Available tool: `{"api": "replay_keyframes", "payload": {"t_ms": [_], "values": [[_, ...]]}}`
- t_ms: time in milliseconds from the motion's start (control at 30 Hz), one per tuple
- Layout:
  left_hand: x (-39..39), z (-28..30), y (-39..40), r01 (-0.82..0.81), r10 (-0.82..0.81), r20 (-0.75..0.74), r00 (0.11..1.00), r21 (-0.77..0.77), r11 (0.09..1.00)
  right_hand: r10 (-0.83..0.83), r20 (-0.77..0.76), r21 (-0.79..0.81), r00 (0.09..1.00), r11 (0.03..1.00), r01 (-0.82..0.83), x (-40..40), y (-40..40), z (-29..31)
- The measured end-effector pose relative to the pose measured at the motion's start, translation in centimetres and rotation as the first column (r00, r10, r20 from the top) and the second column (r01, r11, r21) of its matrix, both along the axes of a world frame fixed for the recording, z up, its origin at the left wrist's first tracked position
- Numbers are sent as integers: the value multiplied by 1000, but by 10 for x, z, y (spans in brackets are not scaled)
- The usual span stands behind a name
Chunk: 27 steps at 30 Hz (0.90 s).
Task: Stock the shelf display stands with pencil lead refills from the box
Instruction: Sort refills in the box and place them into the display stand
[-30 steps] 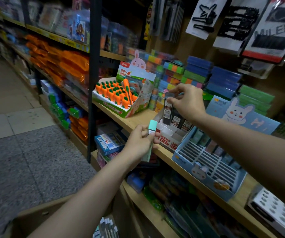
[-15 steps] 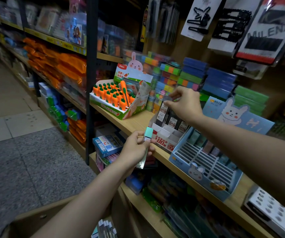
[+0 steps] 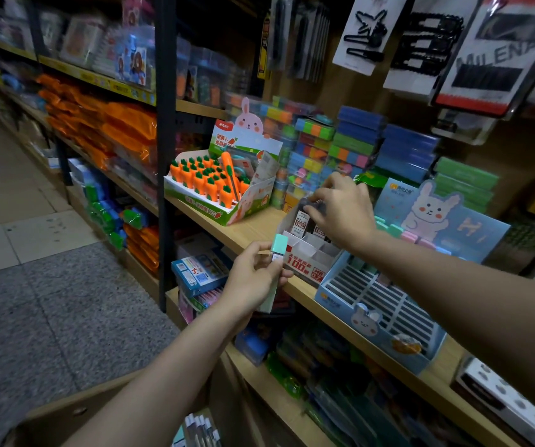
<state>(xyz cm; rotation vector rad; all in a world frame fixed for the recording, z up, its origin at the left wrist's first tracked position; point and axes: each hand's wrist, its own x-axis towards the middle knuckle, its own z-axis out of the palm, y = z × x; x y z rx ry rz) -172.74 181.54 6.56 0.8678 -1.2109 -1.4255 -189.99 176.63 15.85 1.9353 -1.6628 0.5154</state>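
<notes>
My left hand (image 3: 253, 282) grips a slim lead refill tube with a mint-green cap (image 3: 278, 249), held upright just in front of the shelf edge. My right hand (image 3: 340, 211) reaches over the white and red display stand (image 3: 304, 264) and pinches the dark cap of a black refill tube (image 3: 301, 221) standing in its back row. To the right stands a blue rabbit display stand (image 3: 379, 311) with white slots and pastel-capped refills along its back row. At the bottom edge a cardboard box (image 3: 75, 411) holds more refill tubes (image 3: 200, 430).
A carrot-shaped item display (image 3: 217, 188) sits left of the stands on the wooden shelf (image 3: 243, 233). Stacked coloured boxes (image 3: 356, 146) fill the back. A black upright post (image 3: 166, 156) divides the shelving. Lower shelves are packed with goods; grey aisle floor (image 3: 50, 317) lies to the left.
My right hand has moved down, lowering the black refill tube into the white and red stand. My left hand keeps its hold on the mint-capped tube, almost still.
</notes>
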Motion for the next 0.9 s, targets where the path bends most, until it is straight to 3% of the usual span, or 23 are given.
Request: {"api": "replay_keyframes", "payload": {"t_ms": [100,167,233,367,500,567,633,700,800,900], "values": [[-3,3,5,5,-4,-49,999,26,1000,9,-26,13,1000,1000,-9,-3,19,10],[-8,6,10,-28,29,-23,999,27,999,99,200,61,975,992,-113,-5,41,17],[-17,10,18,-40,42,-71,997,32,999,157,444,130,882,963,-236,-5,68,20],[-40,17,42,53,-55,-86,995,-23,998,101,655,219,749,923,-317,-10,116,6],[-52,19,61,97,-95,20,995,-149,984,57,720,232,692,920,-317,-31,139,7],[-51,16,63,64,10,223,975,-324,944,35,721,216,692,938,-273,-47,144,21],[-48,10,63,61,202,418,886,-537,841,29,722,146,691,970,-193,-66,145,40],[-46,3,62,134,312,520,795,-653,746,26,671,87,741,990,-114,-81,145,55],[-48,-13,61,292,355,652,670,-671,681,-1,524,46,852,999,-27,-89,139,61],[-49,-26,63,366,397,701,592,-673,643,-21,466,63,884,998,-10,-86,127,49]]}}
